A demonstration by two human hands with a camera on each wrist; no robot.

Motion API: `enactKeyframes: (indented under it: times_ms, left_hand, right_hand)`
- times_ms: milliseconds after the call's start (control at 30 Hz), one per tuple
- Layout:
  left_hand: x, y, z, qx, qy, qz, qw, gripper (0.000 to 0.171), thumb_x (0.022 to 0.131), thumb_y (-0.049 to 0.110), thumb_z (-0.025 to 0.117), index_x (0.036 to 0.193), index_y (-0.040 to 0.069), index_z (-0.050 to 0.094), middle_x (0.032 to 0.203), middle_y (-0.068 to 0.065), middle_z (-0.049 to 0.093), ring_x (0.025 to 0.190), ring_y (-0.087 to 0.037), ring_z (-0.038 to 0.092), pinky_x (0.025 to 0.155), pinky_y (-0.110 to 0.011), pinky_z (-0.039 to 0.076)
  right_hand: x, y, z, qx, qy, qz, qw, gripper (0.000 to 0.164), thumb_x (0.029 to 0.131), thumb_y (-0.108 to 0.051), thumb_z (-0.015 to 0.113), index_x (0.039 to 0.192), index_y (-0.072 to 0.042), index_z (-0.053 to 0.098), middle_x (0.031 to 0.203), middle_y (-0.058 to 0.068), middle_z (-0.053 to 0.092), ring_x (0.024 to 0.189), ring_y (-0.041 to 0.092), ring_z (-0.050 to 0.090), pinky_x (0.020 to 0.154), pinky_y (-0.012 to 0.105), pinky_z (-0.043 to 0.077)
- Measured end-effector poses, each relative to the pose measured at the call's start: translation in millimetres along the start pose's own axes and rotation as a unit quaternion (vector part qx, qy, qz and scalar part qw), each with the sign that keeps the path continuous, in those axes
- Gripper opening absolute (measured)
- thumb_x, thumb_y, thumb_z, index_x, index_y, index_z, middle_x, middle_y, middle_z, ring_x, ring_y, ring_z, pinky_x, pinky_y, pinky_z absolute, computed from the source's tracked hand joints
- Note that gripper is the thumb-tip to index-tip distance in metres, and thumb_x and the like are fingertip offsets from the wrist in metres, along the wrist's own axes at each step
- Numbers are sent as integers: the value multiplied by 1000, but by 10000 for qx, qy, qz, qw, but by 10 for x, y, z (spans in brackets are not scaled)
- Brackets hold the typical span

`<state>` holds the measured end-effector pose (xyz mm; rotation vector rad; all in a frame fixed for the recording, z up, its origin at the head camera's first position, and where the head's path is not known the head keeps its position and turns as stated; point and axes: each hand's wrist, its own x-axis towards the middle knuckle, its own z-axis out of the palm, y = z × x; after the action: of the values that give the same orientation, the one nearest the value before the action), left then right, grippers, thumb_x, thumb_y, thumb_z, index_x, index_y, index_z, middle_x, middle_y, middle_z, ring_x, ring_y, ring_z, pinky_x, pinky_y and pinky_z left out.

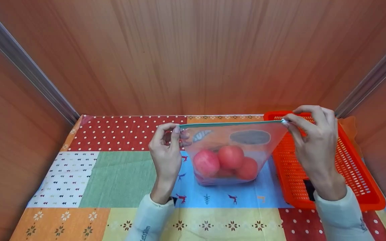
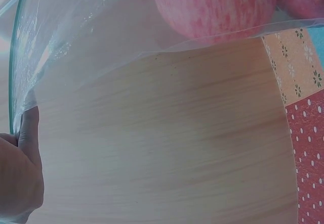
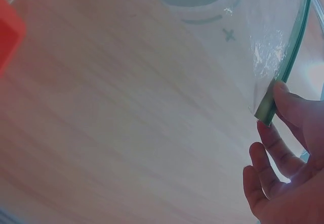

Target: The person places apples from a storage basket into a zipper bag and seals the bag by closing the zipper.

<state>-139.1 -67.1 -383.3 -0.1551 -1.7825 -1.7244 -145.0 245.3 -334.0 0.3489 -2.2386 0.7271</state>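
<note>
A clear zip-top bag (image 1: pixel 221 135) with a green zip strip (image 1: pixel 233 124) hangs between both hands, its top edge stretched nearly straight. Several red apples (image 1: pixel 230 157) lie together in its lower part. My left hand (image 1: pixel 168 150) pinches the left end of the strip between thumb and fingers. At the opposite corner, my right hand (image 1: pixel 317 144) pinches the strip's end with thumb and forefinger, its other fingers loosely bent. A striped apple (image 2: pixel 215 6) shows through the plastic in the left wrist view. In the right wrist view the green strip (image 3: pixel 271 100) runs up from the fingertips.
An orange-red plastic basket (image 1: pixel 286 180) stands on the right, partly behind my right hand and forearm. A patchwork tablecloth (image 1: pixel 119 180) covers the table. Wood-grain panels (image 1: pixel 193 60) close off the back and both sides.
</note>
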Motion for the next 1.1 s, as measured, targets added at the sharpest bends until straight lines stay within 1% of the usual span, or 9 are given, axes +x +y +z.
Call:
enactKeyframes:
  times_ms: [167,400,467,633,733,867,967,1100]
  left_hand:
    - [-6,8,-9,-1,5,-28,10000,12,102,0,66,113,-6,65,91,-16,75,78,-21,76,68,-30,65]
    - [-19,-4,-21,-81,-13,5,10000,12,102,-2,65,113,-7,64,90,-18,74,77,-21,75,66,-31,64]
    - [-26,-7,-24,-81,-30,17,10000,12,102,-2,65,113,-7,65,90,-18,74,77,-20,75,66,-31,64]
    - [-56,-5,-36,-72,-91,1,9999,13,102,-1,65,114,-7,64,93,-18,73,80,-20,75,69,-32,65]
    - [-80,-4,-49,40,-68,-69,9999,14,102,-2,65,115,-7,64,97,-18,72,84,-20,74,71,-30,64]
    - [-107,-9,-70,178,-47,-265,9995,16,101,-1,66,116,-7,65,105,-18,70,90,-20,71,71,-26,63]
    - [-123,-27,-89,127,-103,-438,9989,16,101,-1,66,116,-7,65,109,-19,69,93,-21,70,70,-25,62]
    - [-154,-68,-114,-49,-259,-663,9975,15,102,-1,66,116,-7,64,106,-18,67,86,-19,70,68,-27,63]
  right_hand:
    - [-9,22,-32,-54,-6,49,10000,22,92,-7,79,113,-1,81,120,20,66,114,38,51,96,48,38]
    - [-34,43,-62,-119,10,26,9999,23,92,-7,80,114,0,80,120,21,66,113,38,52,97,50,40]
    - [-45,45,-67,-118,26,12,9999,22,91,-6,80,113,1,80,119,22,66,112,39,52,96,49,40]
    - [-88,48,-94,-130,43,26,9999,22,91,-6,81,113,-1,81,120,20,67,112,37,53,97,42,41]
    - [-122,44,-108,-84,24,-25,10000,22,90,-3,82,112,-2,81,119,20,67,111,38,53,97,41,38]
    - [-171,34,-139,-64,-146,-55,9999,24,86,0,83,110,0,81,117,21,67,111,40,53,96,43,37]
    - [-210,29,-171,-64,-407,32,9991,27,85,2,83,111,1,80,118,21,67,112,38,54,93,42,39]
    - [-263,49,-194,14,-737,161,9971,26,85,4,83,111,1,80,118,19,67,111,33,53,88,41,42]
